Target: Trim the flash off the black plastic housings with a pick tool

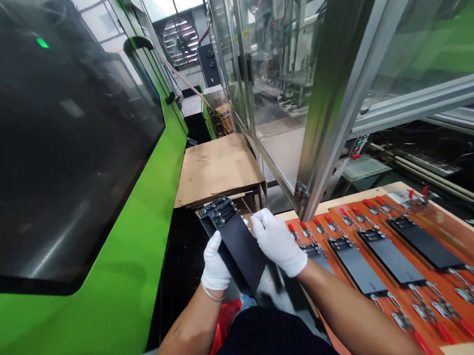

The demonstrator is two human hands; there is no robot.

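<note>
Both of my hands wear white gloves and grip a stack of flat black plastic parts [236, 242] held in front of me, ribbed ends pointing away. My left hand [215, 264] is closed round the stack's left edge. My right hand [276, 240] is closed over its right edge. To the right, an orange-brown clamp board [448, 288] holds three similar black parts [390, 259] under rows of red-handled toggle clamps [336, 222].
A green machine [107, 292] with a dark window fills the left side. A cardboard box [216, 168] stands ahead beyond the stack. An aluminium-framed glass enclosure [329, 113] rises at the right, behind the board. Something red [225, 320] lies by my knees.
</note>
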